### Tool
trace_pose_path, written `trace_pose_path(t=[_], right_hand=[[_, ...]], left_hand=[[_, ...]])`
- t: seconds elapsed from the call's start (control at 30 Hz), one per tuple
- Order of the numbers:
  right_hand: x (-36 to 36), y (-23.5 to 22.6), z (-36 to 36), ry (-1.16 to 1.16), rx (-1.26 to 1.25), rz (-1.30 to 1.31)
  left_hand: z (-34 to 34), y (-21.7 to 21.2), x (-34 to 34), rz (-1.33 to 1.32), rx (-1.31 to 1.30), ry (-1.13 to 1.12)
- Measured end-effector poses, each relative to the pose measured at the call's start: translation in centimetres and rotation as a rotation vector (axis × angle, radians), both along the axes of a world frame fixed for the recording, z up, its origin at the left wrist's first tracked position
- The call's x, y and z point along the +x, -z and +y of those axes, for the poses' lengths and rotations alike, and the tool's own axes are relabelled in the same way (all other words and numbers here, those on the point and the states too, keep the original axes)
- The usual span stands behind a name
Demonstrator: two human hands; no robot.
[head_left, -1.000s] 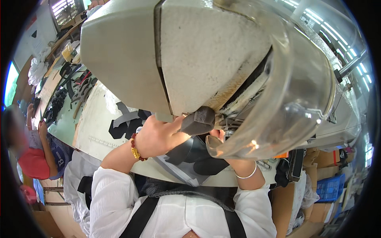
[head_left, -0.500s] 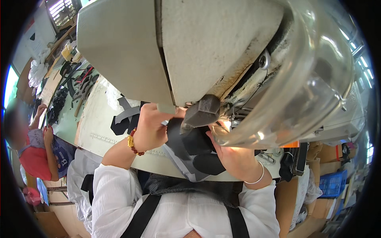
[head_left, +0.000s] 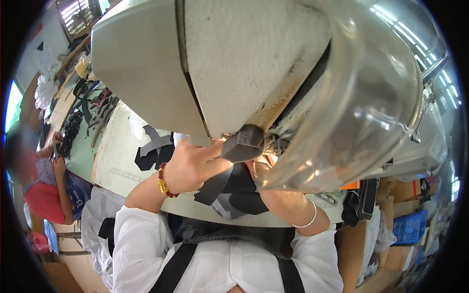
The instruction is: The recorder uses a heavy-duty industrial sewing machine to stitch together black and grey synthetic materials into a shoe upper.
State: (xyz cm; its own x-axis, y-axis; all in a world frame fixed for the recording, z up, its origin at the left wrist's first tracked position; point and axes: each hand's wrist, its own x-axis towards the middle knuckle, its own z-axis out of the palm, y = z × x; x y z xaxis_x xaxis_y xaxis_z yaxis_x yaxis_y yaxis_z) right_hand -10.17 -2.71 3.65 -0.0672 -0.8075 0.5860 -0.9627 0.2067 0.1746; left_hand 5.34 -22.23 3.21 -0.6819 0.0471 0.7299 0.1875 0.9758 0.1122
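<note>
A large off-white sewing machine head (head_left: 249, 58) fills the top of the view, with a clear curved guard (head_left: 342, 136) on its right side. Beneath it lie overlapping pieces of black and grey fabric (head_left: 239, 198). My left hand (head_left: 188, 168), with a beaded bracelet at the wrist, bends over the left side of the black piece. Its fingers are closed on the fabric, and the tips disappear behind a dark grey block (head_left: 246, 141). My right hand (head_left: 276, 198) reaches in along the fabric's right side. Its fingers are mostly hidden by the guard and block.
Black and grey cut pieces (head_left: 154, 149) lie on the pale table (head_left: 117, 151) beside a ruler marking. At far left a co-worker (head_left: 49, 195) handles something by a green surface with dark scraps. A blue basket (head_left: 409, 227) and cardboard boxes stand at right.
My left hand has come slightly nearer, its fingers now stretched toward the block. My right hand has slid leftward under the guard. The fabric has shifted farther in under the machine.
</note>
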Motion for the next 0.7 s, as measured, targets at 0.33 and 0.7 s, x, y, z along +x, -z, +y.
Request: trace_pose_path(t=[0.33,0.7], right_hand=[[-1.7,2.4,-0.5,0.039,0.054,0.083],[3.3,-3.3,1.5,-0.024,0.164,0.052]], left_hand=[[-0.9,0.6,-0.5,0.057,-0.078,-0.033],[4.3,6.1,2.8,-0.074,0.692,-0.113]])
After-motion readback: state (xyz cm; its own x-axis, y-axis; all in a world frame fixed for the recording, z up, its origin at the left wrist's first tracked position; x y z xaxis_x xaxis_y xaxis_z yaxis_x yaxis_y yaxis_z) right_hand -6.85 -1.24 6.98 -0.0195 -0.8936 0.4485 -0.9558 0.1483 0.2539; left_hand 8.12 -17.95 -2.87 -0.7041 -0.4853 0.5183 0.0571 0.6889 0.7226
